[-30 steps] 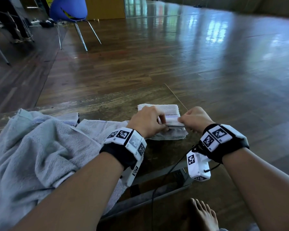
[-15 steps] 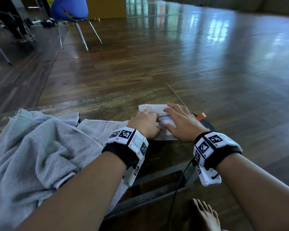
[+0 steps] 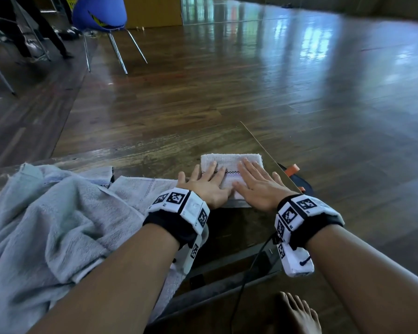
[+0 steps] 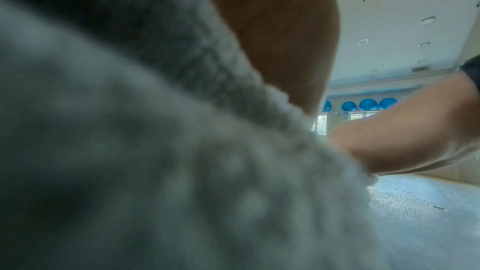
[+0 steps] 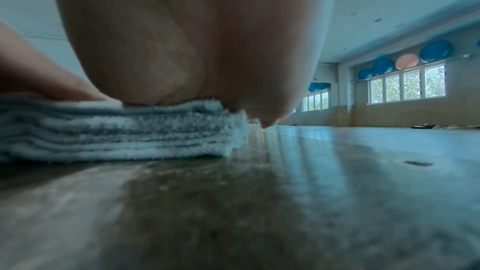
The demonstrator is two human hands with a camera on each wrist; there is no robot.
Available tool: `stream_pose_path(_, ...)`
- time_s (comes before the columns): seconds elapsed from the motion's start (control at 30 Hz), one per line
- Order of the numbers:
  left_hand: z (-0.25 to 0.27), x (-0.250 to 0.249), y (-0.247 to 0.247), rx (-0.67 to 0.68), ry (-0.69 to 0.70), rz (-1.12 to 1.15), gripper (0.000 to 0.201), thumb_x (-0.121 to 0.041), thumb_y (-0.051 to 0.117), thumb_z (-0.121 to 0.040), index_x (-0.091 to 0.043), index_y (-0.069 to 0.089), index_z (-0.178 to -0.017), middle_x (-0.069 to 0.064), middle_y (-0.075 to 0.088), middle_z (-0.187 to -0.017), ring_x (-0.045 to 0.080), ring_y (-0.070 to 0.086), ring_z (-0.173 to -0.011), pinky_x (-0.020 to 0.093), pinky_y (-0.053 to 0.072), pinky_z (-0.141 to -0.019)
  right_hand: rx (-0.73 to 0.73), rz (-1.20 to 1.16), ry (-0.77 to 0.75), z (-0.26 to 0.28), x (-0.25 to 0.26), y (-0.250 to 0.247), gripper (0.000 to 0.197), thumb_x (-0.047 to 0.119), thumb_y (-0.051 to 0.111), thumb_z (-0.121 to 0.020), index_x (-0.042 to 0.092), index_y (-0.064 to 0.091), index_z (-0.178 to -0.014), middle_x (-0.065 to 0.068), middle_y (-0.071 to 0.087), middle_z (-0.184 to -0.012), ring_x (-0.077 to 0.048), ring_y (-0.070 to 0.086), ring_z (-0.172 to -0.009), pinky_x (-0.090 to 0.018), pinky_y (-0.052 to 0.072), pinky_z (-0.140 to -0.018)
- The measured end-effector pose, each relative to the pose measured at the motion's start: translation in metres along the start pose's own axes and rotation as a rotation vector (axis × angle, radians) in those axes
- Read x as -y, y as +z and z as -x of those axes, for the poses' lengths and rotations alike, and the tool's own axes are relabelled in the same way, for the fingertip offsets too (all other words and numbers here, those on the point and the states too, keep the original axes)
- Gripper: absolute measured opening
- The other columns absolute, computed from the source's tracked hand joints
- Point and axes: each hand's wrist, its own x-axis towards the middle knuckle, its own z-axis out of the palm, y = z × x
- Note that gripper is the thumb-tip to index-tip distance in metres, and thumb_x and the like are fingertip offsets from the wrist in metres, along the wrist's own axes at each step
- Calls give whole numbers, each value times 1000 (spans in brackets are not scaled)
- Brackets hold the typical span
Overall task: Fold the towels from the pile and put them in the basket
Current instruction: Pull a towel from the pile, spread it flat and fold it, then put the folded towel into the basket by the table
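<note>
**Flat press on the folded towel**

Since a second ago both hands have gone from pinching the fold to lying flat. Left hand (image 3: 209, 183) and right hand (image 3: 257, 183) press the folded towel (image 3: 231, 159) on the tabletop (image 3: 239, 227), grip open, fingers straight, holding nothing. Risk: layers spring apart on lifting; the pile (image 3: 46, 225) touches its left edge and could drag. Basket possibly the dark rim at right, unclear.

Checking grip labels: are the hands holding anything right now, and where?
Nothing is gripped. Left hand and right hand press flat on top of the folded white towel.
</note>
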Motion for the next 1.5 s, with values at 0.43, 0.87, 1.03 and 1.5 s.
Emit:
stream_pose_path(0.43,0,0,-6,-230,-232,248,76,-66,36,-92,-14,44,-145,9,35,-158,32,20,-149,55,11,-118,40,-103,46,3,0,0,79,62,20,-102,23,-19,-157,8,-29,-163,-21,-21,-152,-44,-7,-122)
stream_pose_path(0.87,61,-7,-57,-548,134,1141,22,-25,72,-74,-20,50,-69,-2,56,-64,16,55,-60,30,43,-57,-240,-665,179,22,9,-33,98,79,24,-90,8,18,-157,-19,32,-160,-37,34,-145,-47,29,-117)
stream_pose_path(1.03,144,28,-76,-564,212,1333,32,-19,76,-64,-19,54,-87,5,66,-87,23,66,-79,44,58,-76,-302,-962,20,68,62,-45,93,85,41,-79,5,68,-118,-22,72,-109,-36,71,-99,-50,54,-96)
stream_pose_path(1.5,459,236,-5,-973,-100,1405,10,-22,69,-91,-20,73,-100,-5,78,-91,13,74,-81,26,58,-61,-99,-910,-702,202,376,-57,34,27,76,-87,9,60,-112,-6,75,-100,-13,72,-80,-30,57,-66)
